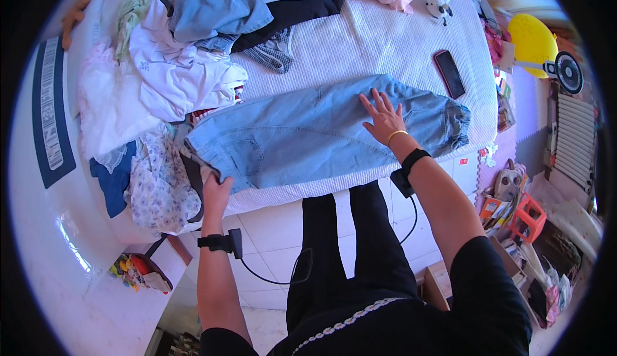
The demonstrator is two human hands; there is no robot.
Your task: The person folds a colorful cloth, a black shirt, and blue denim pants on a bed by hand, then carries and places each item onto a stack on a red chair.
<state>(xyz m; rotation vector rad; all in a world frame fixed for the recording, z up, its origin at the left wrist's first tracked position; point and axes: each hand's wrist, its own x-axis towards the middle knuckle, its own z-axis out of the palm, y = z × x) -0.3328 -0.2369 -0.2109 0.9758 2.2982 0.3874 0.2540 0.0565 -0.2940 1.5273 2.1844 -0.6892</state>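
A pair of light blue jeans [295, 141] lies lengthwise along the near side of the bed, folded into a long strip. Its gathered end [459, 124] points right, and a patch pocket shows near the left end. My left hand [216, 187] is closed on the near left corner of the denim, some of its fingers hidden by the cloth. Flat on top of the jeans, right of their middle, rests my right hand [387, 121] with its fingers spread. Each wrist wears a black strap with a small cabled device.
A heap of clothes [186, 67] covers the bed's left side, with a floral garment [157, 179] hanging over the edge. Beyond the jeans lies a phone [449, 74] on the white quilted bed cover [366, 38]. A yellow balloon [532, 41], small fan [569, 72] and red stool [528, 218] stand right.
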